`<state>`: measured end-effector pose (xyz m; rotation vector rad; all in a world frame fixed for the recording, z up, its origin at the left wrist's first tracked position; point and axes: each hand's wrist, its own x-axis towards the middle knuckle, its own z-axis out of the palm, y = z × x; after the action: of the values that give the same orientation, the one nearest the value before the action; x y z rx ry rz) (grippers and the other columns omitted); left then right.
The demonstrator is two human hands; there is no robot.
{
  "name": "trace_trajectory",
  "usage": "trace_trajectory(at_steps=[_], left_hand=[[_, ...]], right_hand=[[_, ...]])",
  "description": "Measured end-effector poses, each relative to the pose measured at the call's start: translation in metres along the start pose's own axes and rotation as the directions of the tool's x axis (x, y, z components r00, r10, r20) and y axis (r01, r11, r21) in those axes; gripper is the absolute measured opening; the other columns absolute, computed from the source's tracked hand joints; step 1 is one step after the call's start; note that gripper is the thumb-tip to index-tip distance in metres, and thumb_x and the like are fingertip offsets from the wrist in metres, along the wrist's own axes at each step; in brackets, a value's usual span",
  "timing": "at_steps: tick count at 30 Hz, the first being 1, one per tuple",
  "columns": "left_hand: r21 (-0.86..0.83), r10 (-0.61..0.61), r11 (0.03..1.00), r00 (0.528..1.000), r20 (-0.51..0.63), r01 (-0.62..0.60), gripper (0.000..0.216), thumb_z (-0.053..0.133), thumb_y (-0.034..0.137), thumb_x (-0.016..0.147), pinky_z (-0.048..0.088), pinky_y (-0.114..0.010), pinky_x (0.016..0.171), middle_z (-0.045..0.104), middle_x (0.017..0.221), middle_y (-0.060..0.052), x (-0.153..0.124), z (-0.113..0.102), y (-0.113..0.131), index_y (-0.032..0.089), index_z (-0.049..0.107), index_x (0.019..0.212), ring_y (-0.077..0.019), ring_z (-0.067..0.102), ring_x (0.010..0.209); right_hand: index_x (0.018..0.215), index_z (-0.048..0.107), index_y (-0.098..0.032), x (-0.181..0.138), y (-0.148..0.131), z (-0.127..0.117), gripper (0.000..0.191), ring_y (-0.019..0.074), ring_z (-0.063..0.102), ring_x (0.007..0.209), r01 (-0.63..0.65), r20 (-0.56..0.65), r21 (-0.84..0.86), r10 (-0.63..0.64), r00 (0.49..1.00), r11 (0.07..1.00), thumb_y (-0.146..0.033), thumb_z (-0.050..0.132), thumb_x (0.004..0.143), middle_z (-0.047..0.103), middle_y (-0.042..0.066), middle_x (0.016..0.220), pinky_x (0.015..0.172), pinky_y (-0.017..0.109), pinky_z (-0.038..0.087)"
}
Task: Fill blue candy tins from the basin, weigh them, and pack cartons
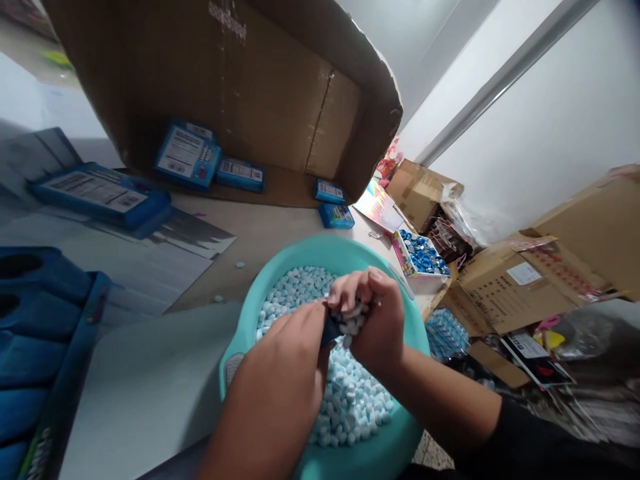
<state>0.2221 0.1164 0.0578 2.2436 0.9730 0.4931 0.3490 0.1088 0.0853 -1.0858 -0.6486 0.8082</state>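
A turquoise basin (pixel 240 340) holds a heap of small white and pale blue pellets (pixel 357 400) that look like candies. Above it, my left hand (pixel 293 350) is closed around a small dark blue container (pixel 330 331), mostly hidden by the fingers. My right hand (pixel 381 317) is cupped against the container's mouth with its fingers curled over a handful of the pellets (pixel 353 319). Some of these pellets lie right at the container's opening.
A large open cardboard box (pixel 280 87) stands behind the basin with several blue boxes (pixel 187 157) in it. Another blue box (pixel 100 193) lies at left, above a blue tray (pixel 95 300). At right are a box of shiny blue pieces (pixel 425 253) and stacked cartons (pixel 520 280).
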Motion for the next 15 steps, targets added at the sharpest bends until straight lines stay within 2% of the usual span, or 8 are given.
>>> trace_trajectory(at_steps=[8,12,15], left_hand=[[0.036,-0.044,0.998,0.998,0.034,0.043,0.034,0.053,0.019,0.09,0.052,-0.039,0.083,0.069,0.118,-0.005,0.002,-0.003,0.007,0.024,0.059,0.123,-0.0289,0.065,0.104],[0.029,-0.055,0.998,0.997,0.054,0.053,0.026,0.052,0.021,0.09,0.05,-0.035,0.077,0.071,0.108,-0.003,0.0,-0.008,0.01,0.026,0.063,0.114,-0.0273,0.067,0.098],[0.038,-0.052,0.998,0.996,0.072,0.049,0.022,0.05,0.022,0.092,0.049,-0.035,0.076,0.071,0.107,-0.005,0.001,-0.009,0.01,0.023,0.063,0.11,-0.0281,0.067,0.098]], right_hand=[[0.049,0.038,-0.023,-0.005,0.0,0.0,0.036,0.0156,0.056,0.057,0.008,-0.006,-0.069,-0.009,1.0,0.998,-0.036,0.05,0.08,0.043,-0.003,0.044,0.069,0.034,0.049],[0.049,0.04,-0.023,-0.016,-0.003,0.001,0.034,0.016,0.056,0.056,0.046,0.056,-0.038,-0.044,0.997,0.998,-0.033,0.049,0.081,0.044,-0.003,0.044,0.067,0.034,0.048],[0.05,0.043,-0.022,-0.016,-0.001,0.0,0.032,0.0156,0.056,0.056,0.075,0.075,0.003,-0.075,0.994,0.997,-0.032,0.05,0.08,0.047,-0.002,0.044,0.068,0.033,0.048]])
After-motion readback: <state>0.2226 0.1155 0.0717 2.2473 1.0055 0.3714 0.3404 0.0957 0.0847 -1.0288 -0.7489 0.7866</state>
